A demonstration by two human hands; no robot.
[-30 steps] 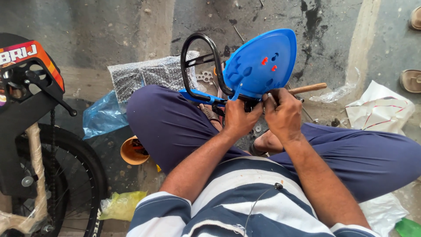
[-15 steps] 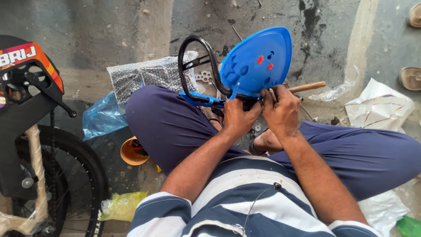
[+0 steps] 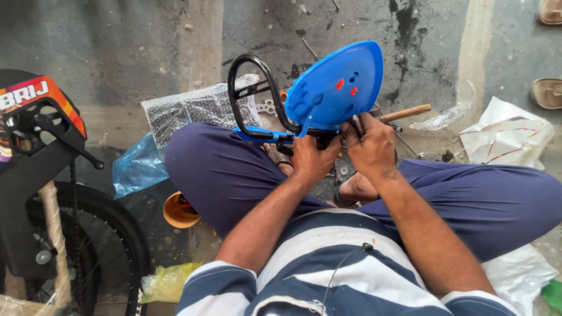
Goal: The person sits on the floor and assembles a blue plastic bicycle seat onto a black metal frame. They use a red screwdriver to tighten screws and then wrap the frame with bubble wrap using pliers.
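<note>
A blue plastic child's seat (image 3: 336, 88) with a black tubular back bar (image 3: 253, 93) is held over my crossed legs, tilted up on its edge. My left hand (image 3: 310, 159) is closed around the black clamp under the seat's lower edge. Beside it, my right hand (image 3: 370, 146) grips the same underside fitting and pinches a small metal tool or bolt at the seat's edge. Both hands touch each other. What the fingers hold exactly is partly hidden.
A black bicycle (image 3: 47, 193) with wrapped fork and wheel stands at the left. A bag of small metal parts (image 3: 193, 111), a blue plastic bag (image 3: 137, 167), an orange bowl (image 3: 178, 210), a wooden-handled tool (image 3: 407, 112) and white wrapping (image 3: 506, 137) lie on the concrete floor.
The seat has tipped slightly and shifted left in view. Both hands stay at the clamp under it, with small finger movements.
</note>
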